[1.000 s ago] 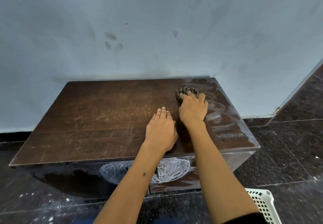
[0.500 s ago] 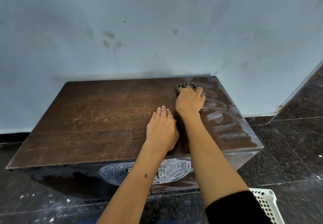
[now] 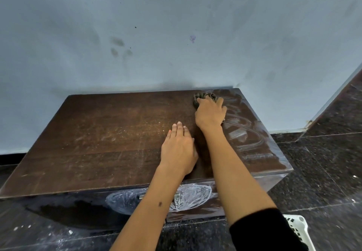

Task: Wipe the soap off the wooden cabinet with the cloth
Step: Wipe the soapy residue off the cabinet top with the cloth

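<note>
Fingers of my right hand curl over the bunched dark cloth, pressing it to the far right corner of the wooden cabinet.

Soap lies in pale curved streaks on the top just right of the cloth, and more smears the front face. I read no brand or writing anywhere. Since a second ago my right hand has pushed the cloth slightly further toward the wall. My left hand has stayed flat, fingers straight, on the top. What seems a white basket shows at the lower right.
</note>
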